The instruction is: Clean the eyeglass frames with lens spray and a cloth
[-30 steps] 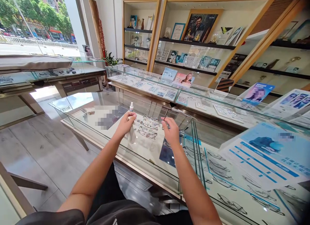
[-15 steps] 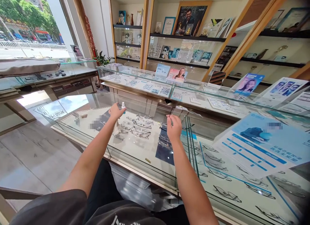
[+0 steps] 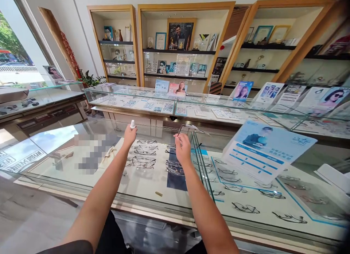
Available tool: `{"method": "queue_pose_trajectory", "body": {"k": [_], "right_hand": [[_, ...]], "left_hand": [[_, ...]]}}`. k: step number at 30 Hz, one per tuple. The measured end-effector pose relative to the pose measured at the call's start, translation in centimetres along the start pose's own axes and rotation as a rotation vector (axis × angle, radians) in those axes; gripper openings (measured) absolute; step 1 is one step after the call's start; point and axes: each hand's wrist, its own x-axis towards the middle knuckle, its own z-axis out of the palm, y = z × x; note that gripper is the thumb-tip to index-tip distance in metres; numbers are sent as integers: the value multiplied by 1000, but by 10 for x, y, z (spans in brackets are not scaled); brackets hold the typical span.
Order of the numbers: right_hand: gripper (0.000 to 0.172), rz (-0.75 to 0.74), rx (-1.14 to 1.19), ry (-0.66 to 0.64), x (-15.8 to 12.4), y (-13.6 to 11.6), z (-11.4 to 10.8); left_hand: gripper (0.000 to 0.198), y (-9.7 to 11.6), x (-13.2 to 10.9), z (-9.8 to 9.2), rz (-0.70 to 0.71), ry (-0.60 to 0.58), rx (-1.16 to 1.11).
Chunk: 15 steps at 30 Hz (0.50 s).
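My left hand (image 3: 129,135), closed, is wrapped round a small bottle with a white cap (image 3: 132,124). It is held upright above the glass display counter (image 3: 90,199), and the fingers hide most of its body. To the right, my right hand (image 3: 182,146) pinches a pair of eyeglasses; only a thin dark part (image 3: 179,130) sticks up above the fingertips, and the hand hides the rest. Between and below my hands, several eyeglass frames (image 3: 142,162) lie in rows under the glass. A cream cloth (image 3: 108,156) lies left of my left forearm.
A blue and white sign (image 3: 269,152) stands on the counter at the right. Another glass showcase (image 3: 131,104) runs across behind, with small signs on it. Wooden-framed wall shelves (image 3: 179,51) fill the back. At the left are a window and a plant (image 3: 89,79).
The view has swung to the right and tilted, so the scene sits further left. Both hands keep their hold on the bottle and the eyeglasses. The cream cloth now shows more fully.
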Motion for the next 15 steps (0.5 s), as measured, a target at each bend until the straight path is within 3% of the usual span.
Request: {"method": "queue_pose_trajectory", "body": {"k": [3, 6, 11, 15], "right_hand": [[41, 20, 47, -25, 0, 0, -1], [40, 20, 72, -77, -1, -2, 0], [39, 80, 174, -219, -6, -10, 7], [46, 212, 364, -317, -7, -13, 10]], "left_hand": [[41, 28, -24, 33, 77, -190, -263], [64, 42, -54, 52, 66, -405, -453], [81, 43, -84, 54, -108, -882, -907], [83, 42, -86, 49, -138, -953, -990]]}}
